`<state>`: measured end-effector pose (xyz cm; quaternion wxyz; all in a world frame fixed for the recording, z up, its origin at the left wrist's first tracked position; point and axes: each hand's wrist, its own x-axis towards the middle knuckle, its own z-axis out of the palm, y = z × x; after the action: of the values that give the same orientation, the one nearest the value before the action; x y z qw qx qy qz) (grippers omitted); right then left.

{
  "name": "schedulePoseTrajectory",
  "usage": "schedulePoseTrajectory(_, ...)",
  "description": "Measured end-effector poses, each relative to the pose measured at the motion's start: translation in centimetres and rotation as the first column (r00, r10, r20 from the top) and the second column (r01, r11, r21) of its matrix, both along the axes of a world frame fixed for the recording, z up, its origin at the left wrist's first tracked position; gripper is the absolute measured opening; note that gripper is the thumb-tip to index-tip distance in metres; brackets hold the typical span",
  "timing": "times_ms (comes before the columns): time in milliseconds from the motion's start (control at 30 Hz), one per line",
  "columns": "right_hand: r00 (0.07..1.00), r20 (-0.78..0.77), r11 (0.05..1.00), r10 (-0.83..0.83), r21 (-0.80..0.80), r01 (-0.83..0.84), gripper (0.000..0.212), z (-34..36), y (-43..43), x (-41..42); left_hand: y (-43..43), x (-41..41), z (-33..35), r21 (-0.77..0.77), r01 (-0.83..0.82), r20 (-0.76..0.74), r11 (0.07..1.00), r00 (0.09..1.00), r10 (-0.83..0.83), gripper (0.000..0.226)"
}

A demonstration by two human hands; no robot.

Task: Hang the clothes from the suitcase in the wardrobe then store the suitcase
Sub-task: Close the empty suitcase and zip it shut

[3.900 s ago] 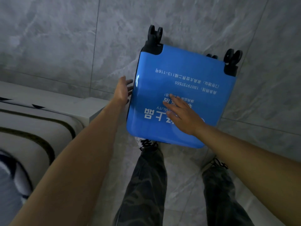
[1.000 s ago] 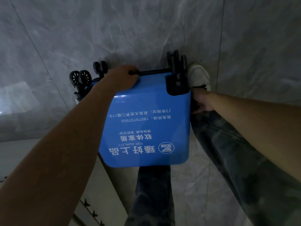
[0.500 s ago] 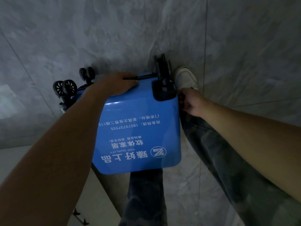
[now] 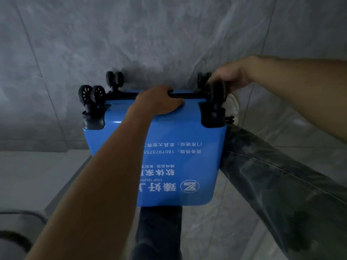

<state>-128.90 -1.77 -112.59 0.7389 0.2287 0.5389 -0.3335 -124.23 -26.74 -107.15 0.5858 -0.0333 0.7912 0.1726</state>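
Grey tiled floor [image 4: 169, 34] | one blue suitcase [image 4: 187, 162], four wheel pairs up | my left hand [image 4: 157, 104] gripping its wheel-end edge | my right hand [image 4: 229, 76] curled at its far-right wheel [image 4: 203, 78]

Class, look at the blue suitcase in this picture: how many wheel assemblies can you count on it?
4. On the suitcase: near-left wheel pair, far-left pair, near-right pair beside the right hand, and far-right pair, partly hidden by that hand. The left hand grips the edge between them.
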Motion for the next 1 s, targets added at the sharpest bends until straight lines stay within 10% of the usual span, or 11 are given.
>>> schedulePoseTrajectory(333, 0.907, -0.082, 0.910, 0.412, -0.003, -0.414, 0.022, 0.5, -10.5, -2.1, -1.5, 0.6, 0.1, 0.058, -0.128, -0.001, 0.990, 0.992, 0.128, 0.062)
schedulePoseTrajectory(533, 0.904, -0.096, 0.909, 0.416, 0.009, -0.417, 0.019, 1.1, -10.2, -1.8, -6.4, 0.9, 2.4, -0.084, 0.001, -0.160, 0.997, 0.987, -0.014, 0.036)
schedulePoseTrajectory(700, 0.922, -0.065, 0.924, 0.382, 0.061, -0.378, 0.021, 0.6, -11.0, -1.6, -6.9, 3.4, 3.0, -0.252, 0.023, -0.276, 0.968, 0.956, -0.094, 0.075)
schedulePoseTrajectory(1000, 0.963, -0.054, 0.963, 0.265, 0.062, -0.262, 0.031, 1.1, -16.6, -1.5, -7.4, 3.4, 2.3, -0.235, -0.022, -0.351, 0.972, 0.934, -0.064, 0.072)
